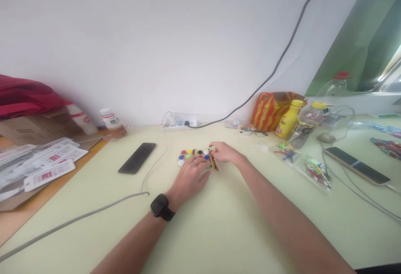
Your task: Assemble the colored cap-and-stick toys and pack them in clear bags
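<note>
A cluster of small coloured round pieces (189, 154) lies on the pale green table (219, 224), in red, yellow, green, blue, black and white. My left hand (189, 178) rests flat beside them with fingers stretched out, a ring on one finger and a black watch (161, 207) on the wrist. My right hand (224, 153) is curled, its fingers pinched at a small bundle of coloured sticks (213, 162) just right of the pieces. Whether the bundle is lifted off the table I cannot tell.
A black phone (137, 158) lies to the left, a grey cable (78, 220) running past it. A power strip (180, 123) sits by the wall. Right: glasses (253, 131), a yellow bottle (290, 119), bags of small parts (313, 169), another phone (357, 165). Left: packets (40, 163), a bottle (113, 123).
</note>
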The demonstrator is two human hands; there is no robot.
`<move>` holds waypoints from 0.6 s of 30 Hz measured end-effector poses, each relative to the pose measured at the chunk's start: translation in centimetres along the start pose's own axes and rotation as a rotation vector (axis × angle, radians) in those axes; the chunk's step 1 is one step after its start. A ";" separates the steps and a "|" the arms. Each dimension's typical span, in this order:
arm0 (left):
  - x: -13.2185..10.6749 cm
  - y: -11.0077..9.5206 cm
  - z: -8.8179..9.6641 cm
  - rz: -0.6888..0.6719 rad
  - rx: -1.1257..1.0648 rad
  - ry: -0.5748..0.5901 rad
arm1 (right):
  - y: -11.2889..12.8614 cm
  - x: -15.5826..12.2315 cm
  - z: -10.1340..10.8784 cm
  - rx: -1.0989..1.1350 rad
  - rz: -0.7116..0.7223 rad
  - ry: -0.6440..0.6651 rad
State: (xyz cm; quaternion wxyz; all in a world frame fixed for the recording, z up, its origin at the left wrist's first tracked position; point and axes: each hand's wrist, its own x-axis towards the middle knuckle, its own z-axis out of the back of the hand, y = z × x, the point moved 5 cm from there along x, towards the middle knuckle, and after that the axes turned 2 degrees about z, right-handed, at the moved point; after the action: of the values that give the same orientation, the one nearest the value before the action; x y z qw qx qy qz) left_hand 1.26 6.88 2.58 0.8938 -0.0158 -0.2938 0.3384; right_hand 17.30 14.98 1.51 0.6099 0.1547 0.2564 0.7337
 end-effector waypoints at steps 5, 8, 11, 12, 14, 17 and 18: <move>0.0 -2.3 0.4 -0.093 -0.039 0.103 | -0.3 0.1 0.2 0.061 -0.008 0.008; -0.1 -3.7 0.4 -0.132 -0.063 0.185 | -0.4 0.2 0.0 0.122 -0.040 0.043; -0.3 -4.4 0.0 -0.137 -0.087 0.240 | -0.3 0.1 0.1 0.154 -0.047 0.066; -0.3 -4.4 -0.1 -0.134 -0.094 0.251 | -0.3 0.1 0.4 0.147 -0.045 0.062; -0.5 -4.3 -0.4 -0.127 -0.096 0.261 | -0.8 0.1 1.4 0.104 -0.049 0.026; -0.6 -3.8 -0.5 -0.106 -0.077 0.240 | -2.6 -0.2 4.1 -0.021 -0.098 -0.103; -0.7 -3.6 -0.5 -0.098 -0.074 0.227 | -3.5 -0.4 5.2 -0.071 -0.129 -0.158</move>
State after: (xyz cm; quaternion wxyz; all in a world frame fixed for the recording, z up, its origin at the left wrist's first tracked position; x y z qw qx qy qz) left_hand 3.31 3.75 2.64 0.9356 -0.0724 -0.2036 0.2793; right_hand 23.04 16.02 3.81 0.6793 0.1736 0.1905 0.6871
